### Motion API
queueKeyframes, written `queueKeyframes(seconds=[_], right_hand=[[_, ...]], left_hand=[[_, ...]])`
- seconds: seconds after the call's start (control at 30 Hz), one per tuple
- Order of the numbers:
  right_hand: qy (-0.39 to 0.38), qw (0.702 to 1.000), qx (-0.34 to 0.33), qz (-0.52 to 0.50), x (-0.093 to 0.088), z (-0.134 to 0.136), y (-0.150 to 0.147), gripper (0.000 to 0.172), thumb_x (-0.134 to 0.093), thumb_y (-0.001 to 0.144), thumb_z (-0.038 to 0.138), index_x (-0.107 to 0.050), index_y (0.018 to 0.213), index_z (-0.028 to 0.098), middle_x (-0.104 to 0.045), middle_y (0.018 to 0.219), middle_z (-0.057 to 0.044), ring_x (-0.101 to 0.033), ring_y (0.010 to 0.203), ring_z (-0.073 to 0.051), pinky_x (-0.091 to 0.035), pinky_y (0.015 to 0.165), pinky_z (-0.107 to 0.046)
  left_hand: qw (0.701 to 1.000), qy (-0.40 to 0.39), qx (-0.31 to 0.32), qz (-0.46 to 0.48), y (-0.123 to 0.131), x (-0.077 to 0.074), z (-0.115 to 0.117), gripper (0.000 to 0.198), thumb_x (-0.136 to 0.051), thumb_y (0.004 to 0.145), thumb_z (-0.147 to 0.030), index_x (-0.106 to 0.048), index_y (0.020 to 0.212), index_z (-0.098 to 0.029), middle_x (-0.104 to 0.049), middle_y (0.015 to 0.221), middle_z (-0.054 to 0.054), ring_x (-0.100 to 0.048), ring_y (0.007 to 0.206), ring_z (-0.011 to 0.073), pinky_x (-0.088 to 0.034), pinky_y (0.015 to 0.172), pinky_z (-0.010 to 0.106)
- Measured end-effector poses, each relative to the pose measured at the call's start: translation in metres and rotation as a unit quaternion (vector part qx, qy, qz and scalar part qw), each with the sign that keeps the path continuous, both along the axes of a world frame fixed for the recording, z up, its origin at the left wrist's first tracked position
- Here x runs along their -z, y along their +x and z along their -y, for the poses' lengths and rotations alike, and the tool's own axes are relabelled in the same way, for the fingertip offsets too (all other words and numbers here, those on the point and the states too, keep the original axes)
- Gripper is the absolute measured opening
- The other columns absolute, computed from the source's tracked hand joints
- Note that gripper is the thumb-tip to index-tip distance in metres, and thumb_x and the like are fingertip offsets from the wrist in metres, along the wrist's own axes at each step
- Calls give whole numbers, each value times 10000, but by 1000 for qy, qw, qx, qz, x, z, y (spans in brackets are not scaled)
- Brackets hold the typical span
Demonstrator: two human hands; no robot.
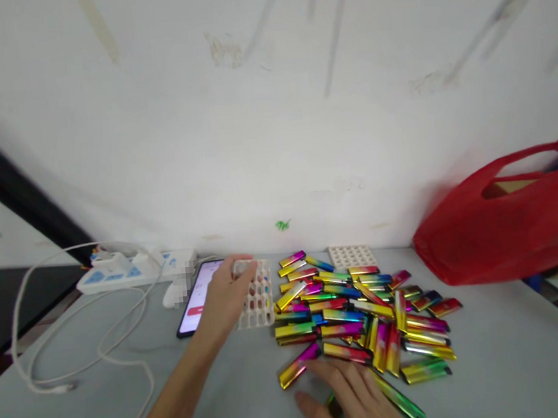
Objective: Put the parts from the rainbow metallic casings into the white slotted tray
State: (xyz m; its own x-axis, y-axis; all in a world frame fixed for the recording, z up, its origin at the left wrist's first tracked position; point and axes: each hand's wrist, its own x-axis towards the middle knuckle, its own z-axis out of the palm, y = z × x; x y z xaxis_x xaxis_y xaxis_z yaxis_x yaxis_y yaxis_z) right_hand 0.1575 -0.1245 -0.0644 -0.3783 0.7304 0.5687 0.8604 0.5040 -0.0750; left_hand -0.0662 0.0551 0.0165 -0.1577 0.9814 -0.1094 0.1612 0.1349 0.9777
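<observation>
left hand [225, 297] on tray [256, 298] | right hand [354, 399] on sticks [359, 312]

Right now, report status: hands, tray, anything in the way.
Left hand grips white tray. Right hand flat on pile of shiny sticks. Phone lies beside tray.

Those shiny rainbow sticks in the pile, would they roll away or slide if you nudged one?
The rainbow sticks look flat-sided, so they probably slide rather than roll. Their mirror-like finish suggests they are slippery to pinch. They lie straight even where stacked crosswise, so likely stiff. The right hand rests on some at the pile's near edge.
</observation>
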Motion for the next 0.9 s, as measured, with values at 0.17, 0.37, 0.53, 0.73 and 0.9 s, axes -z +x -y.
queueKeyframes(seconds=[0.17,0.37,0.53,0.73,0.9], right_hand=[[3,995,-65,75,2,-9,13,312,-657,1108,370,-699,1417,372,-750,1462,-59,-723,1249,-266,-612,1018,-405],[30,982,-85,169,-15,-13,48,623,-651,1097,367,-469,1694,364,-607,1614,-217,-613,1422,-398,-608,989,-500],[-1,976,-108,189,-24,-8,65,690,-668,1098,415,-387,1728,427,-496,1724,-182,-575,1478,-384,-585,1042,-496],[-39,963,-139,227,-41,-12,71,849,-747,1052,418,-290,1768,424,-475,1735,-213,-605,1459,-412,-609,1000,-482],[-120,960,-147,207,-42,-24,62,947,-812,1003,383,-254,1760,495,-348,1814,-180,-545,1514,-443,-565,1085,-545]], left_hand=[[975,-16,76,-208,-25,1,47,336,-642,913,-536,-727,1072,-253,-709,683,-29,-672,542,222,-462,490,268],[893,71,36,-443,-50,23,89,376,-438,1029,-439,-738,1065,-216,-788,1037,123,-770,946,326,-615,891,480],[821,230,96,-514,-29,16,112,270,-594,980,-302,-763,1190,-282,-698,1411,160,-513,1485,471,-473,1186,715],[819,158,281,-474,23,-14,86,1096,-888,777,-688,-427,1690,-296,-309,1793,174,-286,1663,475,-364,1321,661],[764,9,399,-506,31,-14,44,1629,-1022,489,-671,-127,1801,-306,-59,1863,226,24,1673,634,-159,1330,772]])
